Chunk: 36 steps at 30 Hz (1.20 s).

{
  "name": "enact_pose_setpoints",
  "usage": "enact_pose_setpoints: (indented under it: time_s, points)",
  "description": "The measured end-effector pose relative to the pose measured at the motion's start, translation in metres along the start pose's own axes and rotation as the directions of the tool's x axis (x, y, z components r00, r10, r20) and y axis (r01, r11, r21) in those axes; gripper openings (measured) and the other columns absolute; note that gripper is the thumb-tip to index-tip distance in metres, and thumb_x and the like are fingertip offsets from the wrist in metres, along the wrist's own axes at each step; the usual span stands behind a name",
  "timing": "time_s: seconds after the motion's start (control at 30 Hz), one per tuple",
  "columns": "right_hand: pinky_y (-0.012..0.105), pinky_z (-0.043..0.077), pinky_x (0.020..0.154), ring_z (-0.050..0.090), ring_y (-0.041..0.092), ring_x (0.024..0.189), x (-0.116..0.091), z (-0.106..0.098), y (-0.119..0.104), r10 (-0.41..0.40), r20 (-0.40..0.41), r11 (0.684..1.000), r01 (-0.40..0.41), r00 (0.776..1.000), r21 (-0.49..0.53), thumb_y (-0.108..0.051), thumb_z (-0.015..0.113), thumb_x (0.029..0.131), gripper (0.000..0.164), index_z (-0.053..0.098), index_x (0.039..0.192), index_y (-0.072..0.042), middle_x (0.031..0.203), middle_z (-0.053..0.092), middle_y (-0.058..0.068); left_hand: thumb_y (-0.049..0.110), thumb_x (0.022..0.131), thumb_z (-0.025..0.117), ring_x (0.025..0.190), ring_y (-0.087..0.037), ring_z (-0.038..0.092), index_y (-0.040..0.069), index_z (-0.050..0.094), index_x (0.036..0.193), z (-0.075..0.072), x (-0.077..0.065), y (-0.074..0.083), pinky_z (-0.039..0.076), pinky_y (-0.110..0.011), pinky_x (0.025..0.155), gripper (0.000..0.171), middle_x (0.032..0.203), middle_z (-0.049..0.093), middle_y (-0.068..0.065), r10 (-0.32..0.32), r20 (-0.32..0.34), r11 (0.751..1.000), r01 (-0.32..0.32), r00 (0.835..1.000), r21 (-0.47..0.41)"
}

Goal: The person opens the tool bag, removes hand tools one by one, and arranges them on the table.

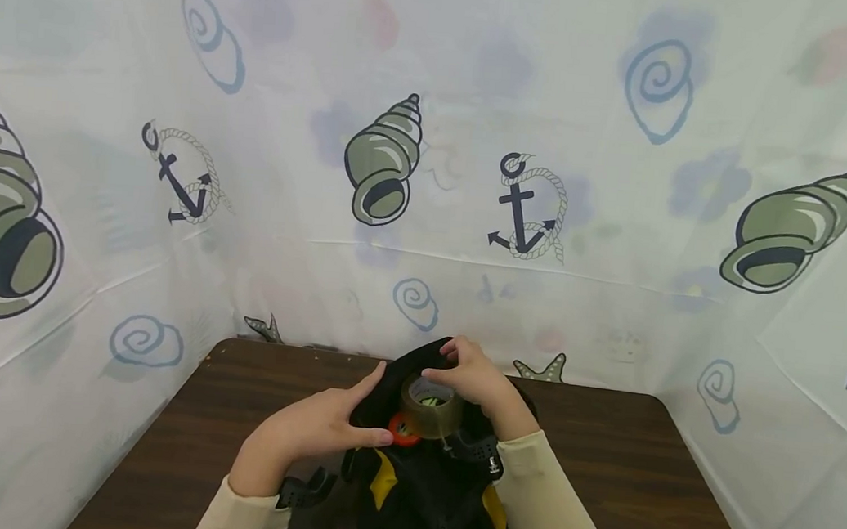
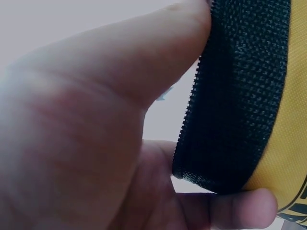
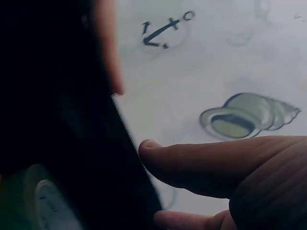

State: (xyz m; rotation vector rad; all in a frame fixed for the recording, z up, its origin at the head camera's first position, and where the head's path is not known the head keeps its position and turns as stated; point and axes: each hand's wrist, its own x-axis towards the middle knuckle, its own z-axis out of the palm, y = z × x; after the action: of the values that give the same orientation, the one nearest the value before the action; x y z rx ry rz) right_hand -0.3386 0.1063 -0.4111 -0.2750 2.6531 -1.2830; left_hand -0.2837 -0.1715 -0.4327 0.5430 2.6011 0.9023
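A black bag with yellow panels (image 1: 384, 479) stands on the table, its zippered top gaping. Inside its mouth sit a roll of clear brownish packing tape (image 1: 431, 417) and a round orange-red object (image 1: 403, 429) of unclear kind. My left hand (image 1: 309, 429) grips the bag's left edge, thumb toward the mouth. In the left wrist view, its thumb meets the zipper edge (image 2: 192, 105) and a finger lies against the outer side. My right hand (image 1: 478, 379) holds the far rim by thumb and fingers, just above the tape roll. The bag's lower contents are hidden.
The dark brown wooden table (image 1: 601, 474) extends to both sides of the bag. A white cloth with printed shells and anchors (image 1: 452, 283) hangs behind and at the sides. Black wrist straps (image 1: 308, 490) sit near both forearms.
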Motion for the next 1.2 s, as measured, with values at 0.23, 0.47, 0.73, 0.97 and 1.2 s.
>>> enact_pose_setpoints:
  time_s: [0.23,0.47,0.73,0.97,1.2]
  points:
    - [0.062,0.05,0.116,0.055,0.042,0.139,0.008,0.007,0.011,-0.008,0.015,0.999,0.008,1.0,-0.041,-0.039,0.081,0.098,0.073,0.052,0.155,-0.004,0.156,0.049,0.024,0.074,0.094,0.072,0.142,-0.032,0.064,0.04,0.007,0.176,-0.002,0.0,0.001,0.05,-0.063,0.117,0.111,0.165,0.055,-0.008,-0.006,-0.004,1.0,0.006,1.0,0.004]
    - [0.061,0.052,0.113,0.058,0.039,0.132,0.012,0.017,0.024,0.007,0.026,0.996,-0.005,1.0,-0.091,-0.037,0.086,0.095,0.08,0.05,0.158,-0.003,0.157,0.048,0.025,0.072,0.094,0.074,0.142,-0.031,0.064,0.04,0.007,0.176,-0.003,-0.002,0.001,0.05,-0.062,0.117,0.111,0.167,0.053,-0.008,-0.006,-0.004,1.0,0.006,1.0,0.0]
    - [0.062,0.051,0.115,0.055,0.043,0.141,0.018,0.028,0.037,0.016,0.026,0.982,-0.011,1.0,-0.188,-0.036,0.095,0.087,0.095,0.047,0.162,-0.006,0.162,0.043,0.026,0.071,0.094,0.074,0.142,-0.033,0.064,0.043,0.006,0.175,-0.002,-0.003,0.001,0.05,-0.063,0.117,0.11,0.164,0.056,-0.01,-0.003,0.006,1.0,0.003,1.0,-0.008]
    - [0.062,0.048,0.116,0.045,0.044,0.14,0.021,0.034,0.043,-0.02,0.029,0.949,0.028,0.999,-0.313,-0.04,0.099,0.08,0.1,0.052,0.16,-0.001,0.152,0.045,0.026,0.069,0.095,0.075,0.141,-0.035,0.064,0.036,0.008,0.177,-0.002,-0.004,0.0,0.05,-0.065,0.116,0.111,0.158,0.062,-0.011,-0.008,0.017,1.0,0.008,1.0,-0.026]
    - [0.067,0.045,0.12,0.044,0.049,0.15,0.018,0.035,0.045,0.02,0.066,0.962,-0.001,0.998,-0.273,-0.043,0.098,0.081,0.109,0.043,0.165,-0.001,0.166,0.036,0.029,0.07,0.096,0.073,0.137,-0.035,0.067,0.032,0.006,0.178,-0.002,-0.003,-0.003,0.051,-0.065,0.114,0.112,0.148,0.07,-0.009,0.016,0.027,1.0,-0.015,0.999,-0.025]
